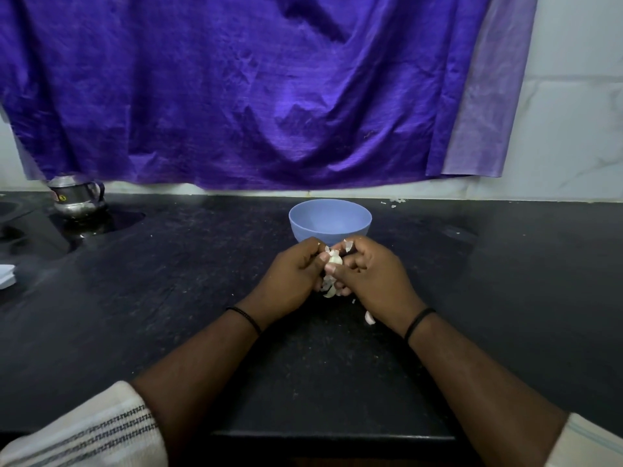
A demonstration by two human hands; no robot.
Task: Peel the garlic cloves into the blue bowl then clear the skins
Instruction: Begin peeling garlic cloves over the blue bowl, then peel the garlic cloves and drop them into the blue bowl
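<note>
While both hands work close together just in front of the blue bowl (329, 221), the garlic (333, 259) sits pinched between them, so neither hand has to reach for it. The left hand (291, 279) curls its fingers round the near-left side of the garlic, and the right hand (371, 274) grips it from the other side, its thumb pressed against the pale flesh. Papery skin (328, 288) hangs loose below the grip, and 1 scrap of skin (369, 317) lies on the black bench (168, 298) nearer the person than the bowl, by the right wrist.

What matters for the next move, as I judge it, is that the bowl lies directly beyond the hands, its near rim almost touching the knuckles. A freed clove would need only a short push forward and over that rim. Both hands look equally close to it. Which way the clove's long axis runs I cannot tell, as the fingers hide most of it. From this angle I see no clove inside the bowl, though its floor is partly hidden, so the peeling seems to be at an early stage.
</note>
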